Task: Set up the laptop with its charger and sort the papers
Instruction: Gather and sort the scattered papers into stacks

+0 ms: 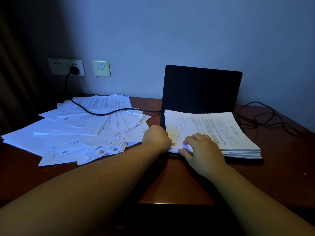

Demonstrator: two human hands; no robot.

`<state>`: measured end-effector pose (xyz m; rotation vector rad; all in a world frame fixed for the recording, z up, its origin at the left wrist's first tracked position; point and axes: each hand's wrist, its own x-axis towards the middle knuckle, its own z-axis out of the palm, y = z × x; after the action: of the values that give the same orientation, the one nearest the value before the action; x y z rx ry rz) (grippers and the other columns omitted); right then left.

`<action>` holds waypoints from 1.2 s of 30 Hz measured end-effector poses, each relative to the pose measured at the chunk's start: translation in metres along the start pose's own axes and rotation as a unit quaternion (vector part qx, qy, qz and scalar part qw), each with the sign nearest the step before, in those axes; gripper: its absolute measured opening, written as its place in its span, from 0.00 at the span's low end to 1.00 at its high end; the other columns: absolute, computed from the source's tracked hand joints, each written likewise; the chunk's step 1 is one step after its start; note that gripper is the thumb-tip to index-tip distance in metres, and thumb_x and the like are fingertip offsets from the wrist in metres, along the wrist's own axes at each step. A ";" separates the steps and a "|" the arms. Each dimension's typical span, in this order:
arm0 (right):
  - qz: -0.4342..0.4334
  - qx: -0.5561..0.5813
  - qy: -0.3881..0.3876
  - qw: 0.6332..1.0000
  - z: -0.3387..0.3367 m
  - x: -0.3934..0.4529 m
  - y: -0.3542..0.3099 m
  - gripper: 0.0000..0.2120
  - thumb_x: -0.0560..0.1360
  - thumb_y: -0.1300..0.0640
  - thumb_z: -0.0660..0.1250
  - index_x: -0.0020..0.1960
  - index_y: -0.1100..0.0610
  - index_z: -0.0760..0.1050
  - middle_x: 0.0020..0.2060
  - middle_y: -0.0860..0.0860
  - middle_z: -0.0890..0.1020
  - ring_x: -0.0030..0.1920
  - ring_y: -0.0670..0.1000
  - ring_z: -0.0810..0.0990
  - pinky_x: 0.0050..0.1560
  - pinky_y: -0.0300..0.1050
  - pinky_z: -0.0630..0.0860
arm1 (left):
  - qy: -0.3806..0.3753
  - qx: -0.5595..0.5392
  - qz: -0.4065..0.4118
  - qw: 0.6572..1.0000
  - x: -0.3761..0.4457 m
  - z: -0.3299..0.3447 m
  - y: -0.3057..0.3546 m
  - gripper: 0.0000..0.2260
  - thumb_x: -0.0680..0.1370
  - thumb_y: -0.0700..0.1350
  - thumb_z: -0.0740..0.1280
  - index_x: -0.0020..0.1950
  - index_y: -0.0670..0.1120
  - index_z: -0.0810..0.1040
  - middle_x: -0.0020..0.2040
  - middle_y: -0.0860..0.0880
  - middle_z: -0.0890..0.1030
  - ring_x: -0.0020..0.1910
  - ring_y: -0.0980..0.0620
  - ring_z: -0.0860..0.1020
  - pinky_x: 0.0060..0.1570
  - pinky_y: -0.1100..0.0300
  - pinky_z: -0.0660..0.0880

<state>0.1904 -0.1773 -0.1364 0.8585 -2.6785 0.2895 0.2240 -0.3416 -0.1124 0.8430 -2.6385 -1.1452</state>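
Both hands, left (156,138) and right (202,149), pinch the near-left corner of a paper stack (221,132) lying on the open laptop (201,89).

The surface (281,176) looks like polished reddish-brown wood with a soft sheen. On the laptop (201,89), whose screen is matt black, lies a stack (213,132) of smooth white printed paper. Left of the laptop, loose sheets (71,133) are the same paper, crossed by a smooth black cable (102,113).

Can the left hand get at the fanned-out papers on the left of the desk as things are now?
Probably yes. The left hand is at the left edge of the neat stack on the laptop, right beside the loose papers. Nothing stands between; only the charger cable lies across them farther back.
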 end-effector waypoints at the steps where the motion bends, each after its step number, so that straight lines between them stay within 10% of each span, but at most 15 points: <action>1: -0.001 0.001 0.002 1.000 0.000 0.000 0.000 0.19 0.78 0.36 0.66 0.61 0.45 0.79 0.59 0.46 0.80 0.59 0.48 0.73 0.53 0.41 0.69 | 0.000 0.001 0.001 1.000 0.000 0.000 0.000 0.14 0.77 0.45 0.75 0.61 0.45 0.82 0.57 0.45 0.82 0.54 0.44 0.82 0.59 0.55 0.81; 11: 0.014 0.007 -0.028 0.999 -0.011 0.003 -0.004 0.18 0.77 0.37 0.68 0.61 0.46 0.78 0.61 0.45 0.79 0.60 0.49 0.73 0.58 0.43 0.69 | -0.001 0.015 0.027 1.000 -0.001 0.000 -0.004 0.10 0.78 0.45 0.74 0.58 0.46 0.82 0.55 0.46 0.82 0.49 0.48 0.79 0.58 0.57 0.81; 16: -0.013 0.077 -0.013 0.997 -0.014 0.005 -0.022 0.18 0.78 0.39 0.67 0.64 0.46 0.77 0.64 0.45 0.78 0.65 0.49 0.73 0.70 0.57 0.68 | 0.018 -0.031 0.076 0.996 -0.008 -0.013 -0.012 0.16 0.79 0.48 0.71 0.65 0.51 0.75 0.65 0.49 0.81 0.58 0.49 0.81 0.39 0.65 0.72; 22: -0.063 0.144 -0.012 0.987 -0.008 0.024 -0.066 0.19 0.79 0.42 0.68 0.67 0.47 0.76 0.68 0.46 0.75 0.69 0.50 0.71 0.70 0.57 0.69 | 0.112 0.000 0.136 0.984 -0.011 -0.063 -0.039 0.21 0.76 0.51 0.68 0.69 0.56 0.74 0.63 0.52 0.80 0.59 0.50 0.79 0.54 0.54 0.77; 31: -0.081 0.216 -0.043 0.972 0.017 0.066 -0.141 0.35 0.76 0.34 0.67 0.78 0.32 0.53 0.80 0.42 0.31 0.82 0.58 0.52 0.76 0.66 0.61 | 0.243 0.125 0.116 0.955 0.025 -0.140 -0.112 0.24 0.76 0.53 0.69 0.72 0.57 0.70 0.76 0.48 0.64 0.61 0.43 0.79 0.57 0.47 0.79; 36: -0.083 0.256 -0.044 0.962 0.024 0.089 -0.172 0.43 0.76 0.36 0.67 0.75 0.26 0.36 0.77 0.40 0.25 0.82 0.60 0.50 0.75 0.64 0.62 | 0.220 0.166 0.026 0.961 0.051 -0.165 -0.149 0.32 0.74 0.56 0.70 0.76 0.58 0.61 0.83 0.49 0.49 0.65 0.38 0.77 0.63 0.43 0.75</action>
<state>0.2183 -0.3688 -0.1109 1.2577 -2.6214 0.9513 0.3029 -0.5553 -0.1075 0.9447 -2.4770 -0.4326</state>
